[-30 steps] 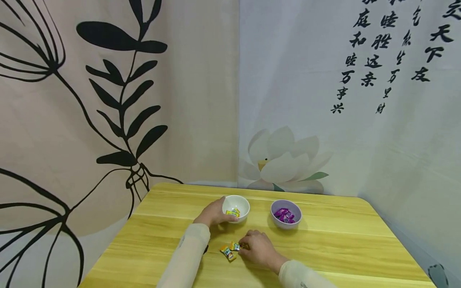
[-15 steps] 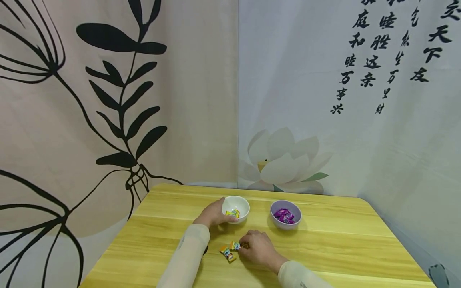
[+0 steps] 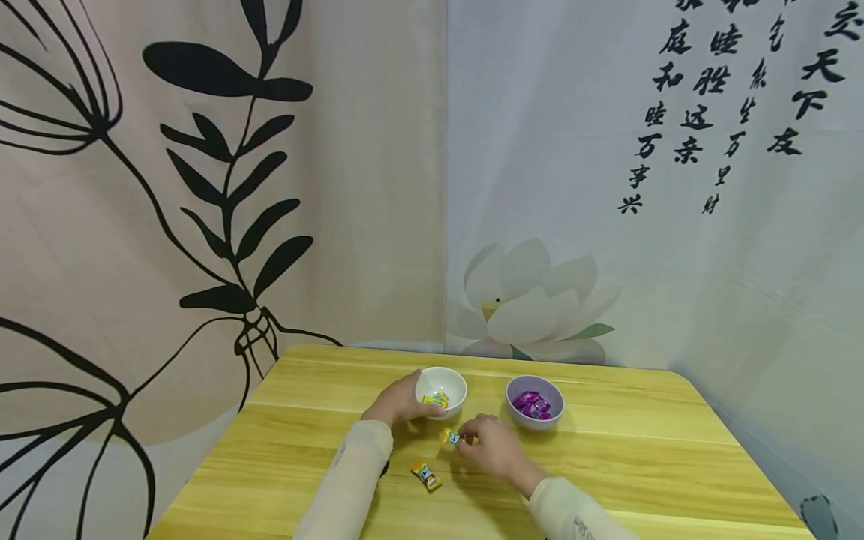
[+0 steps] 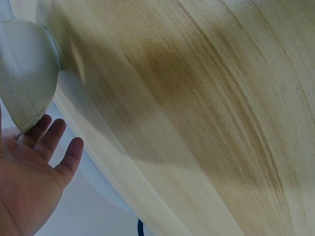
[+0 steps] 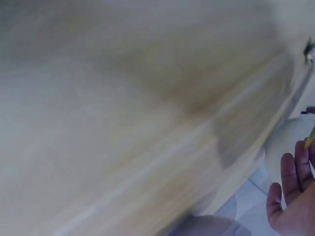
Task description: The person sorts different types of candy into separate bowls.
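My left hand grips a white bowl from its left side, thumb at the near rim. A few yellow-wrapped candies lie inside. Under the bowl wall in the left wrist view, the fingertips of that hand are partly hidden. In front of the bowl, my right hand pinches one yellow-wrapped candy by its end, above the table. Its yellow edge also shows at the fingers in the right wrist view. Another yellow-wrapped candy lies on the table, nearer to me.
To the right of the white bowl stands a lilac bowl with several purple-wrapped candies in it. Both bowls stand toward the far side of the wood-grain table, with a printed cloth hanging behind.
My right hand has lifted one of the two yellow-wrapped candies off the table and moved it toward the white bowl. The left hand and both bowls have stayed in place.
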`<state>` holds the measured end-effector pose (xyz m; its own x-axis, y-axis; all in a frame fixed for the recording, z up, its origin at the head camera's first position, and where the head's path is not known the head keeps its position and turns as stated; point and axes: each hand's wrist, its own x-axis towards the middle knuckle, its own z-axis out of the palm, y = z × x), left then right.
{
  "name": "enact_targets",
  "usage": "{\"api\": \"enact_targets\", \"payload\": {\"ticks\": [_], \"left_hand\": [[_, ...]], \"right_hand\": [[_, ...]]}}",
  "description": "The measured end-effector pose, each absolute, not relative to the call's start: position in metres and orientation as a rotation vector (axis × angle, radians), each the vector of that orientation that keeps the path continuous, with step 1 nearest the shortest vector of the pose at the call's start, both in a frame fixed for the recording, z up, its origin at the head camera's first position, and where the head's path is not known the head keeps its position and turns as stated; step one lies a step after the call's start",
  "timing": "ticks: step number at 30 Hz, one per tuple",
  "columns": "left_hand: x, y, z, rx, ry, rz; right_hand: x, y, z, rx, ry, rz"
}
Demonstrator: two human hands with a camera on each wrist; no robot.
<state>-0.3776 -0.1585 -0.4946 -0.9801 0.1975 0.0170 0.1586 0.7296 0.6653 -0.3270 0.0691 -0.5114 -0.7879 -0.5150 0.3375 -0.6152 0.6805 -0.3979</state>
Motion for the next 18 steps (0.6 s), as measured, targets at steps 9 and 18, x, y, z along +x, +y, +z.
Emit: {"api": "enact_targets", "payload": {"ticks": [9, 18], "left_hand": [[-0.378, -0.158, -0.496, 0.303, 2.877, 1.089], [-0.379, -0.16, -0.495, 0.306, 2.882, 1.059]], "right_hand": [[-0.34, 0.071, -0.491, 0.742, -2.677, 0.763], [-0.361, 0.065, -0.478, 0.616, -2.702, 0.761]]}}
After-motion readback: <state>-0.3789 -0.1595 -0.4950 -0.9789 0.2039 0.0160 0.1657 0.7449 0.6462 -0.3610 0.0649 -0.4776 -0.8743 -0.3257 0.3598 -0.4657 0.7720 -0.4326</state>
